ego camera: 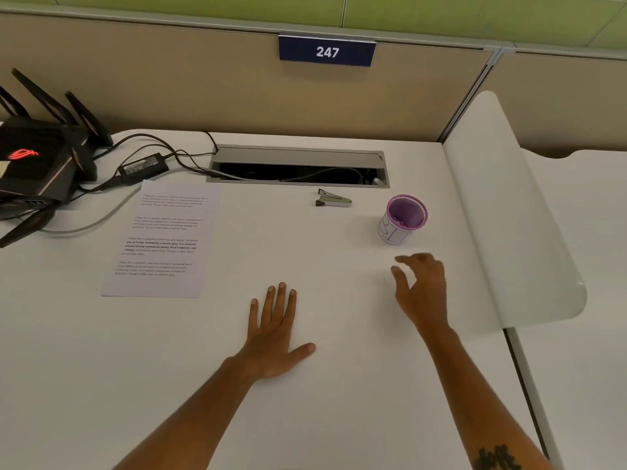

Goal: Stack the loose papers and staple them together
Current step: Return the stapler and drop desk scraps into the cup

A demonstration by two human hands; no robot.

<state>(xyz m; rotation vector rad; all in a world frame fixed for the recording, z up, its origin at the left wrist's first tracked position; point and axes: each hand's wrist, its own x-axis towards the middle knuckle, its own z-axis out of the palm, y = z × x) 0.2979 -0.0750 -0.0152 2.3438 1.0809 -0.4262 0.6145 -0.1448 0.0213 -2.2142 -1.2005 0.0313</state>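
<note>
A printed sheet of paper (163, 239) lies flat on the white desk (305, 401), left of centre; I cannot tell whether more sheets lie under it. A small metal stapler (334, 199) rests farther back, near the cable slot. My left hand (276, 334) lies palm down on the desk, fingers spread, holding nothing. My right hand (422, 290) hovers just above the desk, fingers loosely curled and apart, empty, below the purple cup and well short of the stapler.
A purple mesh cup (403, 218) stands right of the stapler. An open cable slot (298, 167) runs along the back. A black router (37, 161), a power brick (142, 167) and cables crowd the back left. A white divider (509, 215) bounds the right side.
</note>
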